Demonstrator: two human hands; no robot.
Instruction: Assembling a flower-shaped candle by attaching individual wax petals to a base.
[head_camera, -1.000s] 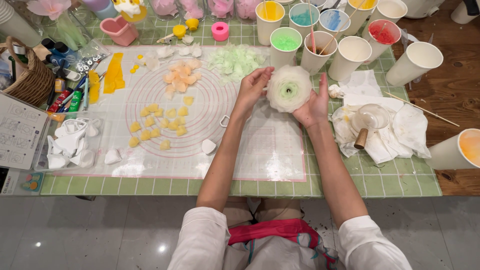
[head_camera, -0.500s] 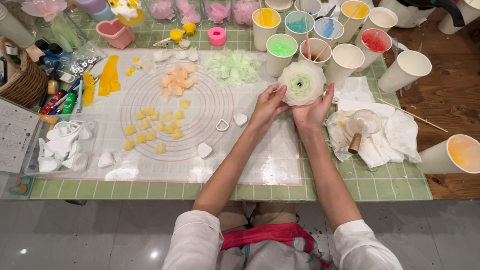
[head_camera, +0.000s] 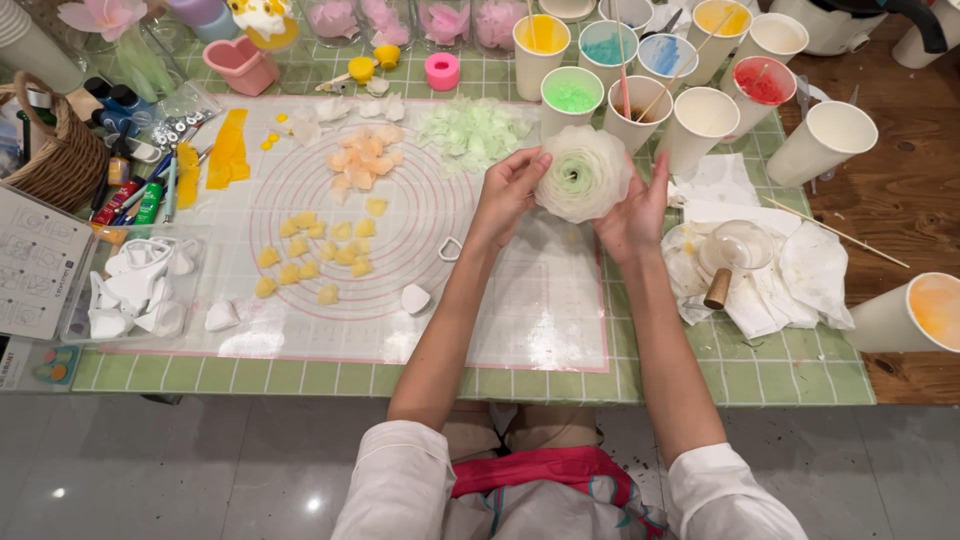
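Two hands (head_camera: 510, 192) cupping white flower (head_camera: 583, 173)

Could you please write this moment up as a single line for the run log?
left hand: cups flower | right hand: cups flower | flower: white, green centre, held above mat

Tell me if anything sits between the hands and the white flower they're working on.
Nothing does. The left hand and right hand both touch the white flower directly, cupping it from either side above the mat.
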